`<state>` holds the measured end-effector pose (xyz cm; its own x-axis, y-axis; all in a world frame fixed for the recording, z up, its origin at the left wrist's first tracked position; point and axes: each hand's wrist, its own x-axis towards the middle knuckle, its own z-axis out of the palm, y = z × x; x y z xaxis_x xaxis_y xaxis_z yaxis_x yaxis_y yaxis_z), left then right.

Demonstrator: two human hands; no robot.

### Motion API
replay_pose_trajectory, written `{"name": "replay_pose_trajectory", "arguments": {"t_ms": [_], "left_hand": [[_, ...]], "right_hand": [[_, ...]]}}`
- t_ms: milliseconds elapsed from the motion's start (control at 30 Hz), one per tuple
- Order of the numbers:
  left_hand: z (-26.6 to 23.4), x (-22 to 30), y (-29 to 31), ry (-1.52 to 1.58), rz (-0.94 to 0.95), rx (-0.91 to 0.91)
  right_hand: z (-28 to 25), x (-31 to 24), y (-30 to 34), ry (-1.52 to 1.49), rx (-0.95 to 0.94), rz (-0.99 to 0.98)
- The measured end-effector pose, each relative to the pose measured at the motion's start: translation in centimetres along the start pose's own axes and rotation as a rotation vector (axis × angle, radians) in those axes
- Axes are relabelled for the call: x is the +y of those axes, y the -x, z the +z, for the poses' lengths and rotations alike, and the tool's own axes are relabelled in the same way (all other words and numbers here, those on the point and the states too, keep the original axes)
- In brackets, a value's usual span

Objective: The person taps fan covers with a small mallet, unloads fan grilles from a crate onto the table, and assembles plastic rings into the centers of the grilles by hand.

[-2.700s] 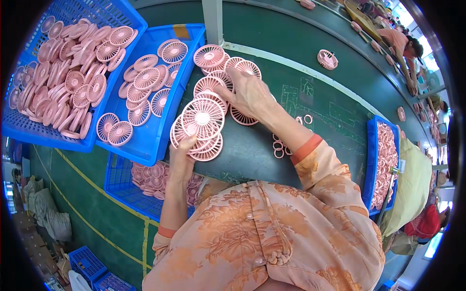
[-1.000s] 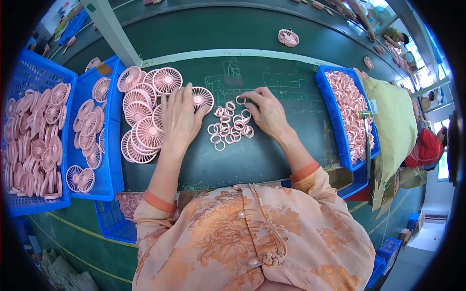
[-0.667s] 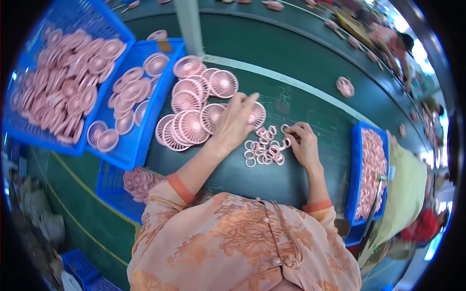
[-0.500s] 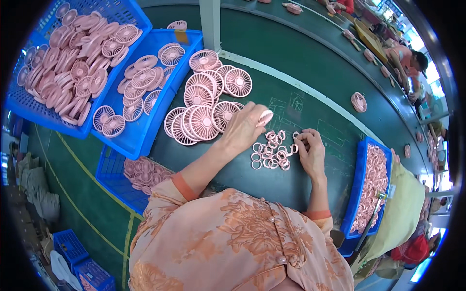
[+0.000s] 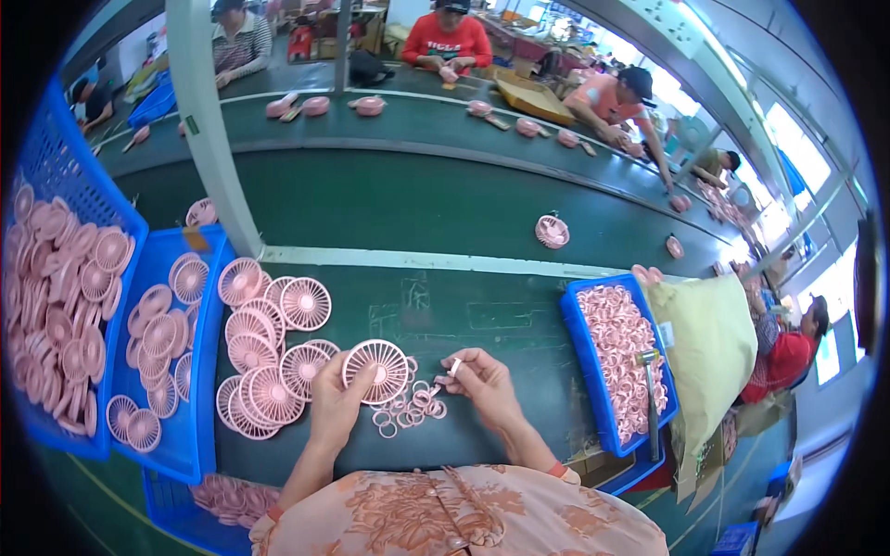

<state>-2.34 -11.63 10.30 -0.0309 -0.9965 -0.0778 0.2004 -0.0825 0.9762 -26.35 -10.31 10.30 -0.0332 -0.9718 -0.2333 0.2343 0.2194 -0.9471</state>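
Setting: factory hall with a green counter in front of the person and a green conveyor belt beyond it, where other workers sit along the far side.
Left hand: the left hand is clamped on a pink round fan grille, fingers at its lower rim, holding it tilted up off the counter so its face is toward the person.
Right hand: the right hand has its fingertips pinched together on a small pale ring, raised just beside the grille, near enough to be brought to its centre.
Loose rings: a scatter of small pink rings lies on the counter between the two hands, within easy reach of either.
Grille stack: more pink grilles lie overlapping on the counter just left of the held one, close to the left hand.
Left bins: blue crates at the left hold further grilles, laid flat.
Right bin: a blue tray at the right is heaped with small pink rings, beside a tan bag.
Belt: single pink fan parts lie spaced apart on the belt.
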Motion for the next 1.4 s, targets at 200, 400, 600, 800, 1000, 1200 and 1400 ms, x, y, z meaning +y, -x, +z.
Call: {"name": "replay_pose_trajectory", "arguments": {"t_ms": [200, 400, 600, 800, 1000, 1200, 1400], "left_hand": [[0.5, -0.2, 0.4, 0.242, -0.081, -0.050], [0.7, 1.7, 0.6, 0.315, -0.174, -0.008], [0.9, 0.6, 0.5, 0.444, -0.220, -0.021], [1.7, -0.2, 1.1, 0.359, -0.211, -0.059], [2.4, -0.6, 1.6, 0.249, -0.135, -0.096], [2.7, -1.0, 1.7, 0.268, -0.110, -0.114], [2.9, -1.2, 1.8, 0.193, -0.103, -0.093]], "right_hand": [[-0.2, -0.1, 0.6, 0.057, -0.056, -0.003], [1.9, -3.0, 1.4, -0.241, -0.198, 0.028], [3.9, -3.0, 1.5, 0.074, -0.223, -0.121], [4.8, -1.8, 1.5, 0.377, -0.179, -0.406], [5.1, -1.9, 1.1, 0.664, -0.144, -0.674], [4.6, -1.8, 0.7, 0.779, -0.108, -0.726], [4.2, -1.7, 0.8, 0.780, -0.097, -0.718]]}}
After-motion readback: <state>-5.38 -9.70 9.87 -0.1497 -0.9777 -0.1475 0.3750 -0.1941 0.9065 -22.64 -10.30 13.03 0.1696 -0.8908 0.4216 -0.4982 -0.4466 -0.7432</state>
